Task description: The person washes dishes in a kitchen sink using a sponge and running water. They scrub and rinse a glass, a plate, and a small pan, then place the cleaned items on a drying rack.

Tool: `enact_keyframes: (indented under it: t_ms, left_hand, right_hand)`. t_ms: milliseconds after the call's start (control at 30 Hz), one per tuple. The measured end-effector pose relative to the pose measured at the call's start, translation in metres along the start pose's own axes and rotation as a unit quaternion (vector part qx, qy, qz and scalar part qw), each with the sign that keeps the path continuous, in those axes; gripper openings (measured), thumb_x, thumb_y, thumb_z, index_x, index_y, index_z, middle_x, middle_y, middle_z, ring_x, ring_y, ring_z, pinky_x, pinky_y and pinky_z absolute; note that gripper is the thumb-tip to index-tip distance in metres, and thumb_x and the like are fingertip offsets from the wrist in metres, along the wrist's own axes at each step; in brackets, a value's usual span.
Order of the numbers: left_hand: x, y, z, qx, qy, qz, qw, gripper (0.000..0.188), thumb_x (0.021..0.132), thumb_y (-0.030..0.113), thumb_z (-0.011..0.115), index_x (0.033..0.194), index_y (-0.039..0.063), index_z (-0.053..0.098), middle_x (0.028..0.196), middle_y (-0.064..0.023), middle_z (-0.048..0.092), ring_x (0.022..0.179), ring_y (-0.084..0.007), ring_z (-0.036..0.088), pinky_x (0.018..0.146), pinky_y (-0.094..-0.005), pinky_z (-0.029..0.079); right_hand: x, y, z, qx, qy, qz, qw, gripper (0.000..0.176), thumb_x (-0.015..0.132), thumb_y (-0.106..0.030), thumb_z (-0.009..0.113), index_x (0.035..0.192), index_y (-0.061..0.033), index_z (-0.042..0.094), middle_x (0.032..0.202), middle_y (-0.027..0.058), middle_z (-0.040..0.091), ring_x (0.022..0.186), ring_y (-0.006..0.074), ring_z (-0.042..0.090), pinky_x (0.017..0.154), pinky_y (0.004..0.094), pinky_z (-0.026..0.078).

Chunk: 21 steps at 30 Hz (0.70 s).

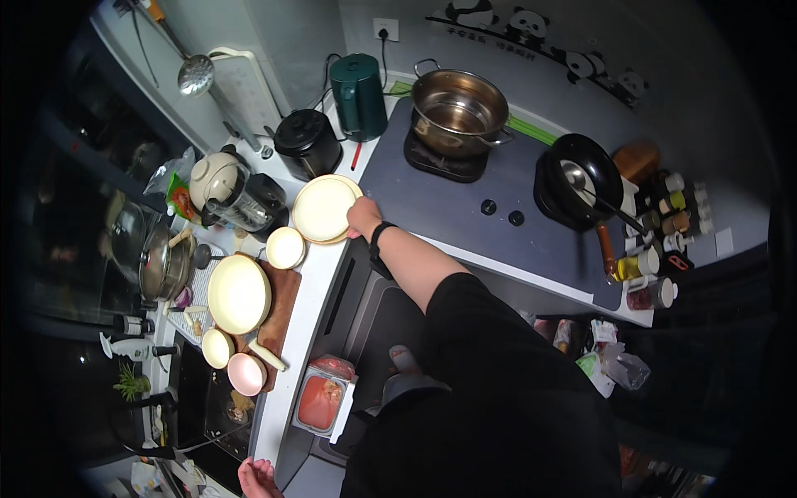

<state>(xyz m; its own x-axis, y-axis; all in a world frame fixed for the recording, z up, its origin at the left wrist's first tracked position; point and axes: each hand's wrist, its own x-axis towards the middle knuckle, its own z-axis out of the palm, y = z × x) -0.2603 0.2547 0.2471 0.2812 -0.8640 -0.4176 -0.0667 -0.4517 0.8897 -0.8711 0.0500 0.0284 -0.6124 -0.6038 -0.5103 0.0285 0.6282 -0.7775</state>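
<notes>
My right hand (364, 216), with a black band on its wrist, grips the right rim of stacked cream plates (325, 210) at the counter corner. Close by the plates stands a small cream bowl (286, 248). At the bottom edge of the picture, my left hand (256, 478) hovers by the counter's front edge, loosely curled and holding nothing visible. A cream frying pan (239, 294) rests on a wooden cutting board (283, 299). Beside its handle are another cream bowl (218, 348) and a pink bowl (247, 374).
A steel pot (460, 109) sits on the left burner, a black wok (582, 177) on the right. Behind the plates stand a black appliance (308, 143) and a green kettle (359, 96). A scrap bin (320, 401) hangs below the counter, beside the dark sink (212, 404).
</notes>
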Motion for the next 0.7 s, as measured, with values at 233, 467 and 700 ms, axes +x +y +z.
enact_keyframes:
  t_ms: [233,467,700]
  left_hand:
    - [-0.009,0.014,0.01,0.044,-0.022,-0.007,0.999,0.023,0.1,0.025,0.065,0.116,0.009,0.066,0.105,-0.0019,0.063,0.095,-0.0158,0.057,0.088,-0.0326,0.047]
    - [0.035,0.017,-0.008,0.047,-0.112,0.005,0.993,0.024,0.102,0.029,0.063,0.115,0.01,0.062,0.099,-0.0004,0.06,0.09,-0.0137,0.056,0.085,-0.0303,0.047]
    - [0.054,-0.01,-0.076,-0.04,-0.037,0.041,0.998,0.03,0.106,0.028,0.06,0.08,0.019,0.047,0.064,0.0098,0.031,0.054,-0.0026,0.028,0.05,-0.0233,0.025]
  right_hand:
    - [-0.022,-0.033,-0.019,-0.069,0.017,0.018,0.997,0.016,0.09,-0.002,0.071,0.101,0.0093,0.073,0.085,0.0204,0.077,0.078,0.0332,0.077,0.065,0.0411,0.062]
    - [-0.179,0.009,-0.149,0.077,0.302,-0.295,0.903,0.016,0.096,-0.011,0.06,0.106,-0.0093,0.073,0.067,0.0037,0.064,0.056,0.0116,0.06,0.054,0.0299,0.052]
    - [-0.355,0.183,-0.448,0.068,0.501,-0.137,0.852,0.036,0.105,-0.027,0.053,0.127,-0.0003,0.065,0.115,0.0163,0.072,0.102,0.0277,0.067,0.091,0.0374,0.053]
